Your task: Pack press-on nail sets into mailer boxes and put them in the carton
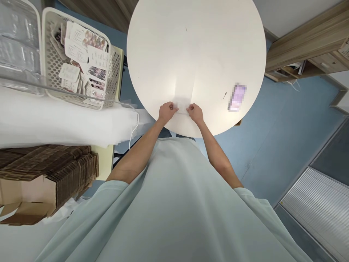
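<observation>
A thin, translucent white sheet (182, 106) lies at the near side of the round white tabletop (152, 54). Left hand (167, 112) and right hand (195, 113) each show a narrow grip, pinching opposite sides. Light, even tension should limit creasing; the sheet's far extent is unclear.

Whitish translucent sheet (182, 104), white table (220, 47)
</observation>
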`<move>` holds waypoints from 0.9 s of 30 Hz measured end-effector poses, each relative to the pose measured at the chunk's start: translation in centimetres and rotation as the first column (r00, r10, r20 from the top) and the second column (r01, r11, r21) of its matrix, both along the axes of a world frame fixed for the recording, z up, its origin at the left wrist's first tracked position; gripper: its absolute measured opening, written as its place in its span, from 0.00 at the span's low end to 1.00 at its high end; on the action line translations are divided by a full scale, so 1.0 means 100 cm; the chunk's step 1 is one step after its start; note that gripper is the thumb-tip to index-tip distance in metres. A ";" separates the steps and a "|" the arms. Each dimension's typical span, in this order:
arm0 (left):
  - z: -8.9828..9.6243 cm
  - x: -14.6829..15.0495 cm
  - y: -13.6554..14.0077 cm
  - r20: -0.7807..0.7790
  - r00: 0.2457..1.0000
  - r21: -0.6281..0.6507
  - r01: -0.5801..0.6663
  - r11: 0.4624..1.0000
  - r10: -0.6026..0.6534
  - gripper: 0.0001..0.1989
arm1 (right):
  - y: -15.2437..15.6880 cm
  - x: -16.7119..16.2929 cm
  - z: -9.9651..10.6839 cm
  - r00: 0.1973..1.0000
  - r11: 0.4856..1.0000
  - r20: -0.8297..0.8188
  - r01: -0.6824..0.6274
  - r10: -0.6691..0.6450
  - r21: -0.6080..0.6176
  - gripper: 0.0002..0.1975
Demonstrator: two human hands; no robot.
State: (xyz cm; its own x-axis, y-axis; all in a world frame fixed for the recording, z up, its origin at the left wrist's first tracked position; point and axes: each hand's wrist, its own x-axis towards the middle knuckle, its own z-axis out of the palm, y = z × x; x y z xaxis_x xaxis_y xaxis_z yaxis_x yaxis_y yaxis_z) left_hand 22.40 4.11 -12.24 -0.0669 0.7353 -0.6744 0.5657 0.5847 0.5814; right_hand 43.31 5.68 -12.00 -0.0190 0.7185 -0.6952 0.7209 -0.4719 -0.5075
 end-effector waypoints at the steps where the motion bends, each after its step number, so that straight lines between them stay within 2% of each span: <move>1: -0.001 0.000 0.000 -0.004 1.000 0.000 0.011 1.000 -0.011 0.07 | -0.001 -0.001 0.001 1.000 1.000 0.016 0.001 -0.001 -0.009 0.08; 4: -0.004 0.004 0.000 -0.046 0.998 -0.022 0.030 0.999 -0.031 0.09 | -0.003 -0.006 0.005 0.995 0.999 0.095 -0.006 0.010 -0.035 0.08; 6: -0.006 0.007 0.000 -0.112 0.993 0.000 0.036 0.999 -0.036 0.17 | -0.003 -0.011 0.007 0.989 1.000 0.146 -0.026 0.028 -0.016 0.10; 8: -0.006 0.010 0.001 -0.180 0.980 0.108 0.103 0.989 -0.082 0.27 | -0.004 -0.015 0.010 0.983 0.993 0.175 -0.077 0.061 0.085 0.16; 9: -0.006 0.011 0.003 -0.201 0.970 0.180 0.176 0.968 -0.139 0.31 | -0.004 -0.017 0.011 0.979 0.980 0.179 -0.122 0.094 0.155 0.19; 11: -0.006 0.011 0.009 -0.205 0.926 0.308 0.368 0.877 -0.316 0.32 | -0.005 -0.019 0.013 0.965 0.932 0.168 -0.239 0.199 0.273 0.21; 14: -0.006 0.008 0.024 -0.168 0.795 0.370 0.599 0.710 -0.582 0.30 | -0.007 -0.019 0.014 0.920 0.868 0.129 -0.391 0.369 0.306 0.24; 15: -0.006 0.006 0.028 -0.162 0.755 0.362 0.644 0.674 -0.635 0.31 | -0.008 -0.017 0.014 0.907 0.857 0.119 -0.421 0.404 0.296 0.24; 17: -0.006 0.002 0.032 -0.165 0.707 0.337 0.696 0.634 -0.688 0.33 | -0.010 -0.014 0.014 0.887 0.843 0.111 -0.461 0.449 0.277 0.24; 21: -0.004 -0.007 0.021 -0.176 0.704 0.323 0.702 0.635 -0.688 0.36 | -0.018 -0.008 0.012 0.864 0.821 0.124 -0.502 0.487 0.272 0.29; 27: 0.006 -0.011 -0.018 -0.161 0.703 0.290 0.705 0.648 -0.693 0.43 | -0.046 0.002 0.011 0.862 0.815 0.056 -0.496 0.504 0.299 0.31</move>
